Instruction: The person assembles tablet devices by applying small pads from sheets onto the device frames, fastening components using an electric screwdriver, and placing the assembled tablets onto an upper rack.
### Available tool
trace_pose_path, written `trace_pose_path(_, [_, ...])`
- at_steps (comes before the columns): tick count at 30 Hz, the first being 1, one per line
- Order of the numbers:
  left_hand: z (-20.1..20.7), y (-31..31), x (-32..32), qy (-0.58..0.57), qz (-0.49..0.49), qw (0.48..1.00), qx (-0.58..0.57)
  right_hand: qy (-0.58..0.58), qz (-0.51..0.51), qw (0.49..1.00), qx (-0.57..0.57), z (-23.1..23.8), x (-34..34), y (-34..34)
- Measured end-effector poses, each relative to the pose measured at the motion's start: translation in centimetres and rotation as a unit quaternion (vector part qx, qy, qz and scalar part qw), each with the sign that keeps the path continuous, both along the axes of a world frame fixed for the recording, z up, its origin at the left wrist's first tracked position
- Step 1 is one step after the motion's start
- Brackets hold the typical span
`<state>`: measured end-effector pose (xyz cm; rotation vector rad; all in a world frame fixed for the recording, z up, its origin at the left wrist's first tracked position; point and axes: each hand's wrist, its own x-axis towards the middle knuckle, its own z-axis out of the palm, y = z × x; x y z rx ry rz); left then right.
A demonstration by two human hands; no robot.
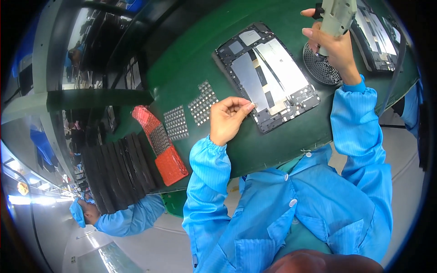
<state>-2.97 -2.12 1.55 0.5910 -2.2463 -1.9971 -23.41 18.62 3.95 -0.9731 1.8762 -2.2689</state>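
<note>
An opened tablet point(284, 68), its silver and grey inner plates and black frame exposed, lies tilted on the green bench. At its left edge, near the lower corner, my left hand point(227, 119) has thumb and index finger pinched together; anything between them is too small to make out. My right hand point(334, 48) is up at the far right, wrapped round a pale electric screwdriver point(337, 18). Below that tool sits a round, dark perforated dish point(321, 66), partly covered by the hand and wrist.
Sheets of small parts point(176, 123) lie left of the tablet, beside red bubble wrap point(171, 165). Black padded slabs point(118, 170) stand in a row at the left. Another opened tablet point(375, 38) is at the far right. A co-worker in blue point(129, 216) is at lower left.
</note>
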Motion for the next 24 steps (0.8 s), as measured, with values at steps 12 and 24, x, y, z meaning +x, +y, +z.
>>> trace_pose_path(12, [0.3,1.6,1.8,0.172,-0.053,0.873,-0.452,-0.038,0.016,0.998,-0.057,1.6,2.5,-0.8])
trace_pose_path(24, [-0.9,1.0,1.7,0.194,-0.084,0.854,-0.475,-0.101,0.205,0.973,0.011,2.3,9.4,-10.5])
